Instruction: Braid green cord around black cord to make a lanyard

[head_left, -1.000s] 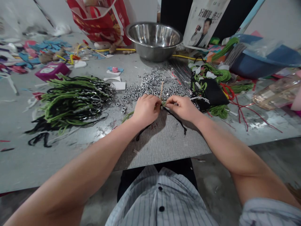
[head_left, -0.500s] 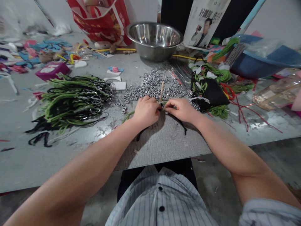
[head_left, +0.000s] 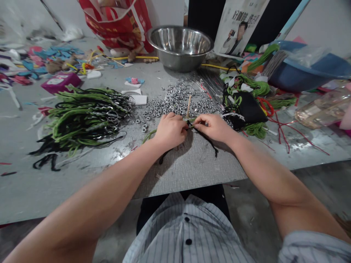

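Observation:
My left hand (head_left: 172, 129) is closed, its fingertips pinching black and green cord at the middle of the table. Facing it, my right hand (head_left: 210, 127) pinches the same cord between thumb and fingers. A black cord end (head_left: 208, 140) trails from between the hands toward me on the right. Green cord (head_left: 149, 135) comes out to the left of my left hand. A thin wooden stick (head_left: 189, 106) stands upright just behind the fingertips; its base is hidden. Beyond the hands lies a spread of small silvery metal nuts (head_left: 175, 96).
Left lies a bundle of green and black cords (head_left: 82, 120) with metal rings. At the back stands a steel bowl (head_left: 181, 54) beside a red bag (head_left: 117, 25). Right are green cord hanks (head_left: 255, 129), red cords (head_left: 290, 131) and a blue basin (head_left: 307, 75). The table edge (head_left: 192, 190) is near me.
My right hand has shifted very slightly, and a little more of the black cord shows between the fingertips. My left hand stays in nearly the same place.

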Motion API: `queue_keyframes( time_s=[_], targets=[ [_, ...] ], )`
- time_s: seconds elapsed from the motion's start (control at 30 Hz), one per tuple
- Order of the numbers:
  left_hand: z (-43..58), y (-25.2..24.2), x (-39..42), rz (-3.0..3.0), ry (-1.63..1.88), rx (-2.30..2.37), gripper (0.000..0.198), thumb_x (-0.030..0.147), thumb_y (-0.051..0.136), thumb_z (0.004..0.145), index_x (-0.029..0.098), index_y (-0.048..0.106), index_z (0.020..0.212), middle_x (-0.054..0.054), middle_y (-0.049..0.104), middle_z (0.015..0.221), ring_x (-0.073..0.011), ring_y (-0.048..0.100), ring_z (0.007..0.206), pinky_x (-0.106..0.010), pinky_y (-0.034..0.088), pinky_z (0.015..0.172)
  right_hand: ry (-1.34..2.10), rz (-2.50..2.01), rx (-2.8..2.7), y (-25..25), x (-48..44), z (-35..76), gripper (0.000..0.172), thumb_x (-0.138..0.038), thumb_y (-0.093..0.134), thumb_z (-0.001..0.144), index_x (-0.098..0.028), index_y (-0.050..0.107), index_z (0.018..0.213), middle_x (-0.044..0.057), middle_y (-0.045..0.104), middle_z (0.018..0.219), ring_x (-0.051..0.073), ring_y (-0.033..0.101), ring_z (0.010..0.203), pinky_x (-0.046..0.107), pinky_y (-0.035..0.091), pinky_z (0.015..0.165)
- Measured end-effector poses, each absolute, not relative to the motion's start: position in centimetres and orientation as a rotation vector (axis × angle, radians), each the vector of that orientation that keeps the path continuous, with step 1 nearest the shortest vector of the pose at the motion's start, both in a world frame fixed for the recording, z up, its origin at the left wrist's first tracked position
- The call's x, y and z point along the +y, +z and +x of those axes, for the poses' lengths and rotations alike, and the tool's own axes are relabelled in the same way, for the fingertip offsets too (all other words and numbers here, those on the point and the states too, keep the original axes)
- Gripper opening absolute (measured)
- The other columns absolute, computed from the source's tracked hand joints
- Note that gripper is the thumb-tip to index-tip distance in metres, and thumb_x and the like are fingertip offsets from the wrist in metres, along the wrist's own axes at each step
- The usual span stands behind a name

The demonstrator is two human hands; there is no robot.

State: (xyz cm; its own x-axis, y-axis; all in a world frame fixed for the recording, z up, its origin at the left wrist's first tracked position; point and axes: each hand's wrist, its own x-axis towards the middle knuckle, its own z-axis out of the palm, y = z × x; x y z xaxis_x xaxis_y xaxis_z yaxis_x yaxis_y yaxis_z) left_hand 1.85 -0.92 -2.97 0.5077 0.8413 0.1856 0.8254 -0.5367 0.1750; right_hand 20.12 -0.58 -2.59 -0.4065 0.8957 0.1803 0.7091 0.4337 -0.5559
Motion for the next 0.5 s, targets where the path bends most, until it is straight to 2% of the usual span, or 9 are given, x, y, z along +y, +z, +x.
queue_keyframes(
  time_s=[0.2,0.5],
  targets=[
    [1.8,-3.0,-0.8,2.649,0.420,1.521,0.025,0.016,0.048,0.073,0.018,0.069,0.085,-0.008,0.068,0.085,-0.0259,0.054,0.091,-0.038,0.038,0.077,0.366,-1.355,-2.201,-3.2,0.1,20.5,0.006,-0.017,0.059,0.076,-0.018,0.062,0.071,0.007,0.066,0.086,0.020,0.060,0.082,0.034,0.043,0.076],
    [2.1,-3.1,-0.7,2.654,0.421,1.555,0.021,0.024,0.050,0.077,0.018,0.068,0.085,-0.007,0.068,0.086,-0.0262,0.054,0.094,-0.039,0.039,0.079,0.430,-1.353,-2.148,-3.9,0.5,20.2,0.009,-0.015,0.062,0.075,-0.019,0.062,0.067,0.005,0.066,0.084,0.018,0.060,0.083,0.034,0.044,0.079]
  ],
)
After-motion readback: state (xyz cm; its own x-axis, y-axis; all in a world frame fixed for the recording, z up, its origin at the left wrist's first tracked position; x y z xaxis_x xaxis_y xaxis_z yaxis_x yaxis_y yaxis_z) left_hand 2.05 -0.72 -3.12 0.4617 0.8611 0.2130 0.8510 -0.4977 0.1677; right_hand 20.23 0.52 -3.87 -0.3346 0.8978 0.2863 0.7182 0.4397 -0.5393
